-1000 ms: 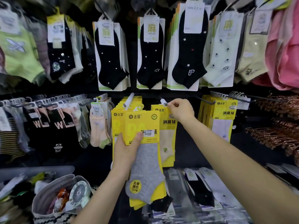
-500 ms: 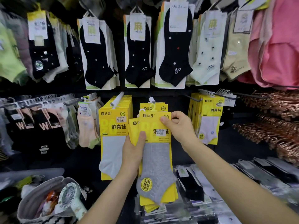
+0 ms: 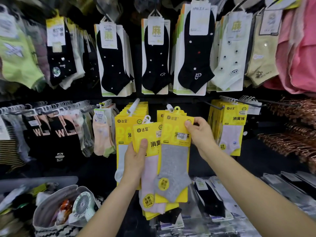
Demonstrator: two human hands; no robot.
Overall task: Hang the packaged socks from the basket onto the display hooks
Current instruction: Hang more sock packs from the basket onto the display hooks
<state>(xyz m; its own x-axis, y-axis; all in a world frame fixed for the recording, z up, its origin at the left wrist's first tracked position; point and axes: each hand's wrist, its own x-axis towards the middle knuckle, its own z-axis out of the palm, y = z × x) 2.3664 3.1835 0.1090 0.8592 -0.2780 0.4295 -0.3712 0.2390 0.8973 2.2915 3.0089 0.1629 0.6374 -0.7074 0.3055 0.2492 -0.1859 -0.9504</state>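
A person's two hands work at a sock display wall. The right hand point(image 3: 201, 134) pinches the top right corner of a grey sock pack point(image 3: 174, 161) between thumb and fingers, holding its yellow card up just below a white-tipped hook point(image 3: 169, 107) (whether the pack's hanger loop is over the hook cannot be told). More yellow packs hang on that hook behind it.

The left hand point(image 3: 134, 161) grips a stack of yellow packs, thumb pressed across the card of the front one, a pink sock pack point(image 3: 150, 170), with the fingers hidden behind the stack. The grey pack overlaps the pink one's right edge.

To the left, another bundle of yellow packs point(image 3: 123, 127) hangs from a neighbouring hook, and a third bundle point(image 3: 234, 127) hangs to the right. A row of black socks on white cards point(image 3: 112, 65) fills the level above. Copper-coloured hangers point(image 3: 294, 139) crowd the right edge.

At lower left sits the basket point(image 3: 56, 230), with a small white fan point(image 3: 83, 203) lying in it among other goods.
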